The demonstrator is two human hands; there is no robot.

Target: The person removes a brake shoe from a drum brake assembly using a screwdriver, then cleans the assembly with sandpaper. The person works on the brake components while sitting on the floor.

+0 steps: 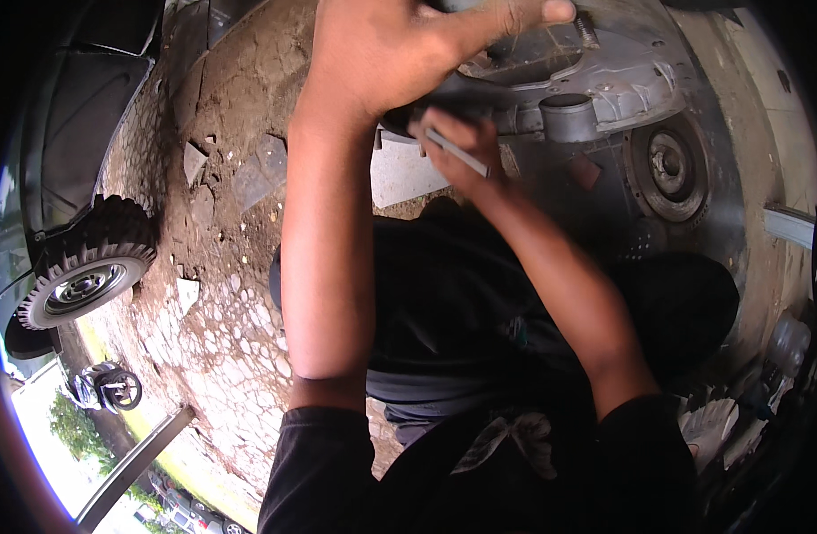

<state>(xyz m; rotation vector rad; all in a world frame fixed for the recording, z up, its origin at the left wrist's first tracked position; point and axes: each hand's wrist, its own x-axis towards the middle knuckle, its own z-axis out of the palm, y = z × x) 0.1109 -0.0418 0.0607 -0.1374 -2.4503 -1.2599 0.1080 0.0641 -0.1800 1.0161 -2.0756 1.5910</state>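
Observation:
A large grey cast-metal housing (pixel 635 84) with a round collar on its near side lies before me at the top. My left hand (pixel 386 53) reaches over its left part, thumb stretched out to the right across it. The other fingers of that hand are cut off by the upper edge. Below the housing's near rim, my right hand (pixel 471 142) is closed around a narrow, flat grey metal strip (pixel 457 152). Motion smears this hand, and the strip's far end is hidden by the fingers. A coil spring (pixel 586 31) shows near the left thumb.
Right of the housing lies a round rusty metal disc (pixel 671 169). A pale flat sheet (pixel 404 169) is beneath my right hand. Broken tile pieces (pixel 195 165) lie on the dirt and stone ground at left, beside a vehicle's wheel (pixel 88 280). A motorcycle (pixel 110 387) stands farther off.

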